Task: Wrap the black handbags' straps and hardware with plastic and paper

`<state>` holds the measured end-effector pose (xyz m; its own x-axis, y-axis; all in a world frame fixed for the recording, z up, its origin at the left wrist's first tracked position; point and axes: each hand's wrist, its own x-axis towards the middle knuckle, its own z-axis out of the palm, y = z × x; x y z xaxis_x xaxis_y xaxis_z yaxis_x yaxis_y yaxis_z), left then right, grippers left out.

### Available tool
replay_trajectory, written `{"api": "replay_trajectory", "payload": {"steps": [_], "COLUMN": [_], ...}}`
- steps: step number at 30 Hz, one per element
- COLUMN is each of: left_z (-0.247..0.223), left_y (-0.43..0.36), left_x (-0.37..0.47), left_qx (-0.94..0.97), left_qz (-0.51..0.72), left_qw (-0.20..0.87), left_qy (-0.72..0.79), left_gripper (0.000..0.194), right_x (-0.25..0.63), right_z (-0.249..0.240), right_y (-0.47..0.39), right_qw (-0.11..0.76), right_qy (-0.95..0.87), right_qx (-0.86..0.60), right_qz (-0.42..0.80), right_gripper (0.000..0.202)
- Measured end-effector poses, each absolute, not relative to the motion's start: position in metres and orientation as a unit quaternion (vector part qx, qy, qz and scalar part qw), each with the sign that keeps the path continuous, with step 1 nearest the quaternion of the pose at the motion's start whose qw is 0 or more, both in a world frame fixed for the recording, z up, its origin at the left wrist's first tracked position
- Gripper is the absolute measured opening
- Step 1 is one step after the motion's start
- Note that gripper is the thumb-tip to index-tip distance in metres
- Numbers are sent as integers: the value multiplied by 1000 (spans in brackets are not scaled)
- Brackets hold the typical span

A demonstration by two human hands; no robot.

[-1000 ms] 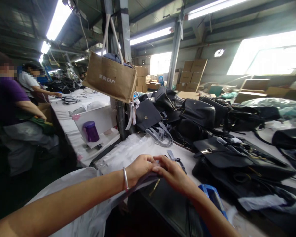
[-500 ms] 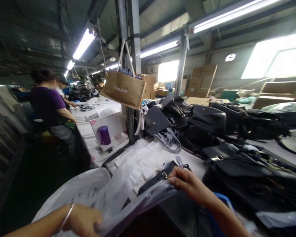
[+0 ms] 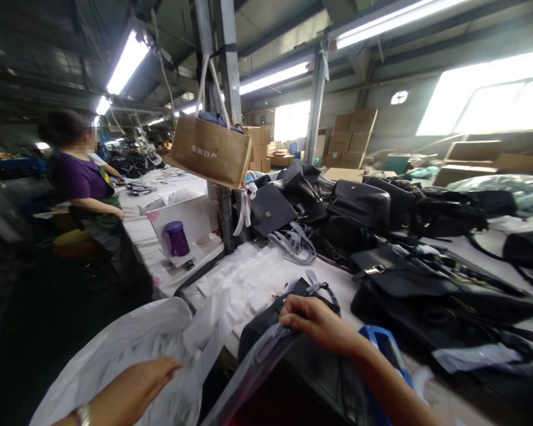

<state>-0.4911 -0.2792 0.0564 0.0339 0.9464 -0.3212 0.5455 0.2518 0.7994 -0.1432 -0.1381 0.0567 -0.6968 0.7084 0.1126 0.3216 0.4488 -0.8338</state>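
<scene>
My right hand pinches the upper edge of a translucent plastic sheet, just in front of a black bag on the table. Below it lies a dark, smooth item reaching the bottom edge of the view. My left hand, with a bracelet at the wrist, is over a large white sack holding pale plastic pieces. Its fingers point right and are pressed together; what they hold, if anything, cannot be made out.
Black bags are heaped along the table at the right. A brown tote hangs from a metal post. A purple jar stands left of it. A blue object is beside my right forearm. A person stands at the left.
My left hand has come off the plastic sheet and is now over the white sack. My right hand still grips the sheet. The view has shifted slightly, and the person at the left has turned somewhat.
</scene>
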Motion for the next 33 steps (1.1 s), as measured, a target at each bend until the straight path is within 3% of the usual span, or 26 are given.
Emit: {"api": "replay_trajectory", "payload": {"steps": [6,10,14,22,33], "left_z": [59,44,32,19,6], "left_y": [-203,-187,-188,-196,-199], "left_x": [-380,-355,-362,-358,-347], "left_qx": [595,449,316,249,416], "left_qz": [282,208,200,262,374], "left_qw": [619,807,891,855,715], "left_qy": [429,323,258,371,420], "left_gripper": [43,49,42,11,30], "right_x": [-146,-147,-150,-154,-144], "right_z": [68,71,66,57,35], "right_y": [-154,-158,-157,-161,-150], "right_qw": [242,241,240,220,155], "right_qy": [-800,-782,-786,-842,-875], "right_qx": [-314,-306,-301,-381,-440], "right_qz": [451,486,484,312,133], "right_gripper": [19,20,22,21,32]}}
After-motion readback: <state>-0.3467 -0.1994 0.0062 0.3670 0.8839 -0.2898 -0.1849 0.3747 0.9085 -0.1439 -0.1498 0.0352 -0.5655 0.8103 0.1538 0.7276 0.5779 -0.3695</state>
